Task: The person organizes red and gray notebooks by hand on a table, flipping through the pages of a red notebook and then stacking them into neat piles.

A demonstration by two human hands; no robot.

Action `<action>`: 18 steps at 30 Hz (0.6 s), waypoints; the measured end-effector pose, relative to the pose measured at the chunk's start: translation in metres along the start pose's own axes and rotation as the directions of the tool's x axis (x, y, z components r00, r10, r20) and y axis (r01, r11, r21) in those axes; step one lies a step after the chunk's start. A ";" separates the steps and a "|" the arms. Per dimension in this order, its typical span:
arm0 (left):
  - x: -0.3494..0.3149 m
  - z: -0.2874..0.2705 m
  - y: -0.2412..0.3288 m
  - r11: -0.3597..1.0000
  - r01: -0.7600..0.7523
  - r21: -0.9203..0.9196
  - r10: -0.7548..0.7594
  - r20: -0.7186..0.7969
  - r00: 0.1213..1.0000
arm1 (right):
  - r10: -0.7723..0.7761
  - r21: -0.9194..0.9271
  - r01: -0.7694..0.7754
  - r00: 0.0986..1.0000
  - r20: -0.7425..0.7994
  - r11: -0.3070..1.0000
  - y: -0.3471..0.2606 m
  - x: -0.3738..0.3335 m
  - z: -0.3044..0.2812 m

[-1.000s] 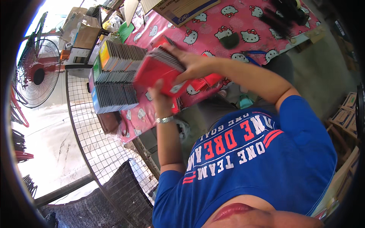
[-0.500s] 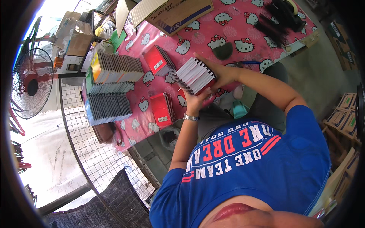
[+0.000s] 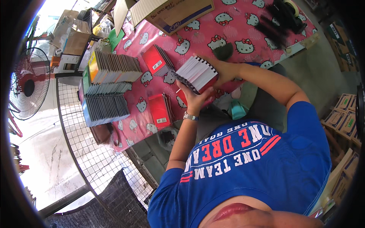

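Over the near edge of the table, both my hands grip a thick bundle of spiral-bound notebooks point(image 3: 197, 74), its white page edges facing up and a red cover showing on the lower side. My left hand point(image 3: 193, 99) closes round the near-left end. My right hand point(image 3: 222, 73) wraps the right side, its fingers partly hidden behind the bundle. Just left of the bundle lies a small stack of red notebooks point(image 3: 153, 62). Nearer to me is another red notebook stack point(image 3: 159, 110). Farther left stand long rows of notebooks with yellow point(image 3: 115, 67), green point(image 3: 104, 88) and blue point(image 3: 106, 110) covers.
A pink patterned cloth point(image 3: 197, 36) covers the table. An open cardboard box point(image 3: 176, 17) stands at the back, with a dark green rounded object point(image 3: 223, 51) nearer. Black brush-like things point(image 3: 279, 24) lie far right. Wire mesh point(image 3: 78, 114) and a fan point(image 3: 30, 85) are at left.
The notebook bundle has shifted slightly to the right and turned a little in my hands. Both hands keep their hold, and the stacks on the table stay in place.
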State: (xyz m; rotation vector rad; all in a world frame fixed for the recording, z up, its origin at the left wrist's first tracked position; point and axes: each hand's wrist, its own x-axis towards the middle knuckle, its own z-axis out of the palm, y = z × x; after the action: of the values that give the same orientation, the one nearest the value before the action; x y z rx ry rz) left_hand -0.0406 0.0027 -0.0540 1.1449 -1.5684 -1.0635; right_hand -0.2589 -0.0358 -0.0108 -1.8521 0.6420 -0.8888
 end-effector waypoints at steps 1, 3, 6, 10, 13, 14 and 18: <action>-0.001 0.000 0.002 0.992 -0.103 0.076 0.099 0.045 0.994 | 0.001 -0.002 -0.001 1.000 0.003 1.000 0.002 -0.003 0.002; 0.003 -0.002 0.006 0.981 -0.099 0.166 0.090 0.062 0.994 | -0.001 0.021 0.001 1.000 -0.002 1.000 0.005 -0.008 0.007; 0.002 -0.017 -0.027 0.966 0.251 -0.053 -0.222 0.320 0.921 | -0.041 -0.196 0.041 0.999 0.004 0.980 0.007 0.006 0.015; 0.007 -0.019 -0.008 0.974 -0.073 0.213 0.037 0.167 0.985 | 0.157 -0.176 -0.132 0.978 0.137 0.975 -0.016 0.021 -0.008; 0.034 -0.031 0.008 0.973 0.017 -0.229 0.000 0.074 0.997 | 0.203 -0.216 -0.156 0.955 0.215 0.964 -0.036 0.055 -0.022; 0.049 -0.035 0.039 0.896 0.151 -0.418 -0.109 0.121 0.987 | 0.278 -0.146 -0.259 0.951 0.135 0.955 -0.034 0.065 -0.027; 0.116 -0.117 0.048 0.864 0.280 -0.419 -0.247 0.132 0.960 | 0.361 -0.134 -0.373 0.927 -0.104 0.918 -0.032 0.156 -0.009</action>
State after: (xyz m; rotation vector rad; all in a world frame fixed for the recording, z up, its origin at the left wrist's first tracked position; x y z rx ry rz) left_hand 0.0423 -0.1152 0.0389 1.0308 -1.1581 -1.5654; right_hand -0.1709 -0.1434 0.0682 -1.7534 1.0920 -0.6779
